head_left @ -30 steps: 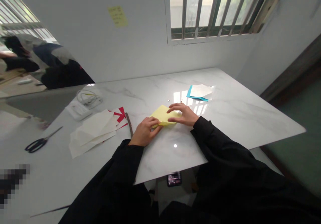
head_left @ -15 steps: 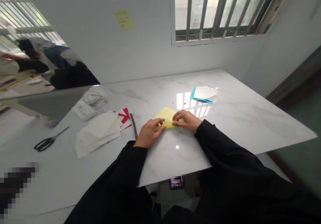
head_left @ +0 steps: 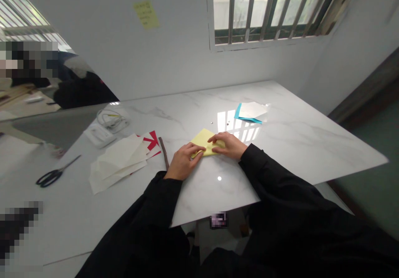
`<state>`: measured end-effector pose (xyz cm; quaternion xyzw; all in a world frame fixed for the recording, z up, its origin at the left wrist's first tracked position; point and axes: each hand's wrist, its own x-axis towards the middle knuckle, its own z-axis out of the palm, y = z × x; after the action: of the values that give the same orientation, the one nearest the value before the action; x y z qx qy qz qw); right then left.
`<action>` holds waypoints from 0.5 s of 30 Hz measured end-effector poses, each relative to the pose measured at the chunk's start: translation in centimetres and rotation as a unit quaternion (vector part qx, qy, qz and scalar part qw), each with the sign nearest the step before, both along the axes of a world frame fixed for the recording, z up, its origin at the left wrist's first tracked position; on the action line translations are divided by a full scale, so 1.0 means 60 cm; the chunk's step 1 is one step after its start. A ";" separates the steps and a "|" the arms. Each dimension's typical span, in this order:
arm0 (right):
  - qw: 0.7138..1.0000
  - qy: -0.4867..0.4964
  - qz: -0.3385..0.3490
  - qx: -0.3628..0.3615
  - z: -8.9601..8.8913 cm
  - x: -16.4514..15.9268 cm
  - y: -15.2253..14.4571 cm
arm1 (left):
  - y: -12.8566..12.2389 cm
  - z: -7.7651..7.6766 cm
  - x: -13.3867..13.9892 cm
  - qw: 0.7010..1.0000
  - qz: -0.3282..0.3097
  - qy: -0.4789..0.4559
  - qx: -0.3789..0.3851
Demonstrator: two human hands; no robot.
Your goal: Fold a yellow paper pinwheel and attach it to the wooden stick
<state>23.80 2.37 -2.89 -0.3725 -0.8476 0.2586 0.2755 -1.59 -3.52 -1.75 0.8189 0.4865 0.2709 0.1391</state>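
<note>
A folded sheet of yellow paper (head_left: 203, 136) lies on the white marbled table in front of me. My left hand (head_left: 183, 160) is at its left side, thumb and fingers closed on the near left edge. From the right, my right hand (head_left: 230, 145) rests on the paper with curled fingers, the thumb near the front edge and the index finger further in. A small gap shows between that thumb and index finger. Both hands cover parts of the paper, so its folds are only partly visible.
Left of my hands lie a dark strip (head_left: 163, 152), red cut paper (head_left: 152, 141), cream sheets (head_left: 120, 159), a white box (head_left: 99, 136) with a cable and black-handled scissors (head_left: 50, 178). Blue and white papers (head_left: 251, 111) lie behind right. A person (head_left: 84, 82) sits far left.
My right index finger has lifted away from the thumb and reaches further over the yellow paper. My left hand keeps its place at the edge. The whole view has shifted slightly.
</note>
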 end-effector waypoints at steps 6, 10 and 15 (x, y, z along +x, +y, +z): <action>1.000 -0.020 0.016 0.017 0.001 -0.001 0.000 | 0.001 -0.003 0.000 1.000 -0.004 -0.001 -0.005; 0.999 -0.027 0.015 0.025 0.000 -0.001 0.000 | 0.004 -0.006 -0.001 1.000 -0.004 0.002 0.001; 0.999 -0.025 0.010 0.026 -0.004 0.000 0.002 | 0.006 -0.008 -0.001 1.000 -0.006 0.007 0.003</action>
<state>23.78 2.47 -3.12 -0.3632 -0.8645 0.2296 0.2609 -1.67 -3.18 -2.25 0.8242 0.4812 0.2662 0.1349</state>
